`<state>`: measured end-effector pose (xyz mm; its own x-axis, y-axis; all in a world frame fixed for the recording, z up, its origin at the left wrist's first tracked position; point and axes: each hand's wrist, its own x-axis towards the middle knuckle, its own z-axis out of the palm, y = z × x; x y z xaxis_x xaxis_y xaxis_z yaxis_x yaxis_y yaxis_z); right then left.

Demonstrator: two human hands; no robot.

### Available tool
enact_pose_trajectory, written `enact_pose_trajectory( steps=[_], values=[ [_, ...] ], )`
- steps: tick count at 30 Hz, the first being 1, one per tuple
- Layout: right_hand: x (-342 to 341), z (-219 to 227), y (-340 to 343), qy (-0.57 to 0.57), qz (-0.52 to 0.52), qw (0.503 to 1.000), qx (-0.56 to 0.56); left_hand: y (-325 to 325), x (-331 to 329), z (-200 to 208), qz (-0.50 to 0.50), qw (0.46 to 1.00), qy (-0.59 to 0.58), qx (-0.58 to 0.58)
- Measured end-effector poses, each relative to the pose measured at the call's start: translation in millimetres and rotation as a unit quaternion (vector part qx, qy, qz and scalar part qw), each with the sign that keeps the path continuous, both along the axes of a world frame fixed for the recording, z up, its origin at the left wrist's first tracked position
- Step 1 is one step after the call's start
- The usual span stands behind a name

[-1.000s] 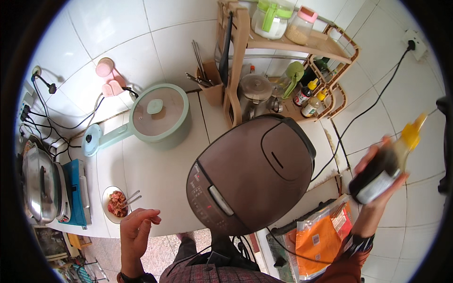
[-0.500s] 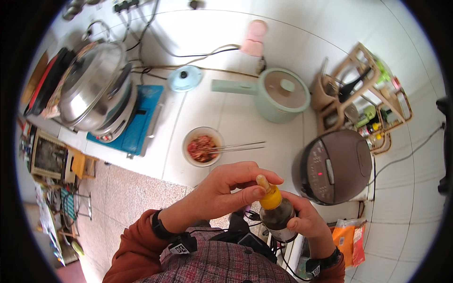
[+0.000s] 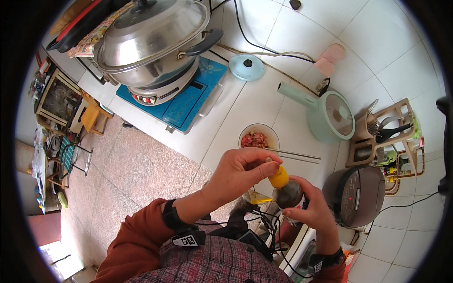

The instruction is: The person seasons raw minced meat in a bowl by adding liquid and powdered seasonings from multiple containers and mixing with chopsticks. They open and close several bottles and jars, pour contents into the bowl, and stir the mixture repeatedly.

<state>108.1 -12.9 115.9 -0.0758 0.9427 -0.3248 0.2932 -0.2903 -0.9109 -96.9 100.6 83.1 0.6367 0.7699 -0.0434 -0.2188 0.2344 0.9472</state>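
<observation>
My right hand (image 3: pixel 311 207) is wrapped round a dark glass bottle (image 3: pixel 289 194) with a yellow cap (image 3: pixel 279 177), held in front of me and tilted. At the bottle's top, my left hand (image 3: pixel 240 174) pinches the small pale spout tip between thumb and fingers, which partly hide it. Just beyond the hands, a bowl (image 3: pixel 274 137) of raw reddish meat pieces stands on the white counter. A pair of thin metal chopsticks (image 3: pixel 302 157) rests in the bowl and sticks out to the right.
Far left, a large lidded steel pot (image 3: pixel 155 42) stands on a blue induction cooker (image 3: pixel 177 106). Behind the bowl lie a light-blue lid (image 3: pixel 247 70) and a green saucepan (image 3: pixel 325 123). To the right are a rice cooker (image 3: pixel 358 195) and a utensil rack (image 3: pixel 394 132).
My view has turned left, so the counter things sit farther right. My left thumb and fingers have closed in on the spout tip, which showed more before. My right hand keeps its hold.
</observation>
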Motion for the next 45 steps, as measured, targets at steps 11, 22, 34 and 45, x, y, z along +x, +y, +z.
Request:
enact_pose_trajectory(
  steps=[11, 22, 34, 45],
  values=[
    [13.5, -32.5, 14.0, 0.000, -0.064, 0.995, -0.074, 34.1, -50.9, -22.0, 0.089, 0.995, -0.018, -0.043],
    [20.9, -58.1, 31.2, -0.082, -0.046, 0.976, -0.198, 25.6, -111.7, -89.3, 0.161, 0.978, 0.071, -0.109],
    [18.8, -65.7, 42.7, -0.073, -0.048, 0.973, -0.213, 29.5, -118.0, -100.2, 0.157, 0.978, 0.051, -0.127],
    [17.3, -61.7, 49.3, -0.054, -0.081, 0.967, -0.235, 28.2, -122.1, -106.6, 0.166, 0.974, 0.075, -0.134]
  ],
)
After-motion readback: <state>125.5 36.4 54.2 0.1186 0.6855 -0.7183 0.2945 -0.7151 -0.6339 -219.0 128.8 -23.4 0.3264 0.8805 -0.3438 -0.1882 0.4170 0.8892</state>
